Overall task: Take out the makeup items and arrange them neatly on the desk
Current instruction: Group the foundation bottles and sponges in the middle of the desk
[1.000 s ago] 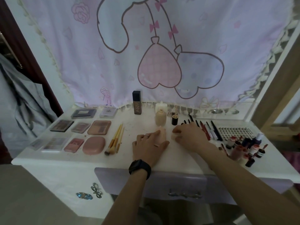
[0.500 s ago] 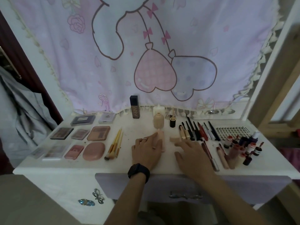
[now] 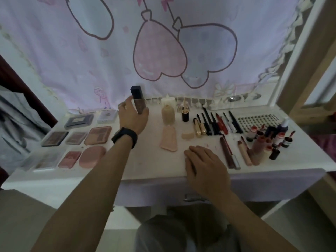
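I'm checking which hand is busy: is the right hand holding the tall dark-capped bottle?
No, the left hand grips the tall dark-capped bottle; the right hand rests flat on the desk.

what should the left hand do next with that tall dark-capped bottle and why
Probably lift the tall dark-capped bottle and set it upright next to the beige bottle. The left hand grips its body; the bottle leans slightly and sits apart from the back row, with bare desk between. The right hand lies flat, holding nothing.
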Demonstrator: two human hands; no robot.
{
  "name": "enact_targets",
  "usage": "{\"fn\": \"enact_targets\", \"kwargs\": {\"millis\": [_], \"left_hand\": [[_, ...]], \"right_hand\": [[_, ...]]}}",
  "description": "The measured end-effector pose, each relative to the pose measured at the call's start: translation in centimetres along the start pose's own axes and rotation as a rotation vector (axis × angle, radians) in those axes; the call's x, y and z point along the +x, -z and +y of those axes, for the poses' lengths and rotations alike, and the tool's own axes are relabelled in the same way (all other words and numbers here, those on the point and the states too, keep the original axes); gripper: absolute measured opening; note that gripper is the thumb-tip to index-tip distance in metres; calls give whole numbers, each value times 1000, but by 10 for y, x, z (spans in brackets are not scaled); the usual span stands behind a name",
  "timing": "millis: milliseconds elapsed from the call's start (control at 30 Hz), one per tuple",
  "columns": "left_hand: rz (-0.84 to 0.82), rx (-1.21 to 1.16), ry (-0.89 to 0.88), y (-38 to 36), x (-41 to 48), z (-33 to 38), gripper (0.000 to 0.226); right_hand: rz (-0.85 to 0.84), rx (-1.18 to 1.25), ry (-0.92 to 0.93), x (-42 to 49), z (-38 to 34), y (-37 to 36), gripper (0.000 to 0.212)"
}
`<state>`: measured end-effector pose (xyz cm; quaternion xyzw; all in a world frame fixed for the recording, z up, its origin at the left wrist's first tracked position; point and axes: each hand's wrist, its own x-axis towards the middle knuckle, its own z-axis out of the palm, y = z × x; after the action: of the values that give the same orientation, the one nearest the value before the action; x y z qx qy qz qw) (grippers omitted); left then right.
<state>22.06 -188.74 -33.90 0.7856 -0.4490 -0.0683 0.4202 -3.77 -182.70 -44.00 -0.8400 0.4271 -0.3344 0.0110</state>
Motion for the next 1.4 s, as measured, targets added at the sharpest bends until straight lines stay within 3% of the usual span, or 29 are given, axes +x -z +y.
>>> {"fn": "enact_targets", "kwargs": {"millis": [200,533,767,900,1033,1133,1233,1400], "left_hand": [[-3,-10,54,-13,44,0,87],[91,-5,-76,-33,56,-17,59],[220,-497,68,13,7,2,66],[109,-695,138,38,-39,10,32],[-136,-787,90,46,-95,7,19],[-289,-723,30,43,-126,4,26],[-369,-533,-101,35,-146,5,32],[-392,-288,-245,17,-157,10,43]], "right_hand": [[25,-6,-19,0,0,-4,38],[44,-25,-4,1,-1,-6,36],[22,7,-7,2,-4,-2,37],[32,27,-2,2,-4,2,34],[-51,57,-41,5,-7,10,31],[-166,246,-168,16,-10,24,41],[-186,613,-382,28,-14,40,46],[-212,864,-454,42,-18,46,64]]}}
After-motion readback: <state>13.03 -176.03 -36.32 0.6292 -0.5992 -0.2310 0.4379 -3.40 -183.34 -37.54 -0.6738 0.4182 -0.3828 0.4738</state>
